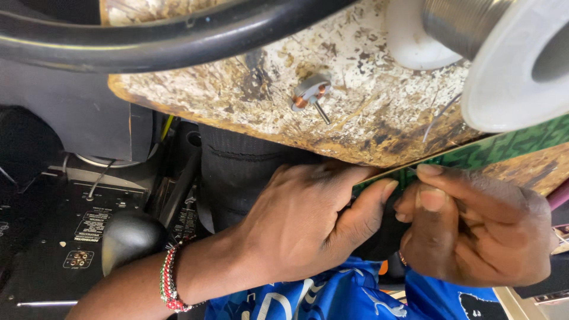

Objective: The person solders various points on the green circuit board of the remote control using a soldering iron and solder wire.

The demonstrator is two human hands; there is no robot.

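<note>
My left hand (pixel 302 222) grips the near end of a green circuit board (pixel 504 147), thumb pressed on its edge. My right hand (pixel 474 228) pinches the same board from the right, forefinger on top, thumb beside it. The board lies slanted across the edge of a worn, scratched wooden worktop (pixel 367 112). A beaded red, white and green bracelet (pixel 170 280) circles my left wrist. Whether my right hand also holds a small tool is hidden.
A white spool of solder wire (pixel 510 65) looms at top right. A small metal part with a copper coil and pin (pixel 311 95) lies on the worktop. A thick black cable (pixel 148 41) crosses the top. Black electronic equipment (pixel 83 231) sits below left; blue fabric (pixel 338 296) covers my lap.
</note>
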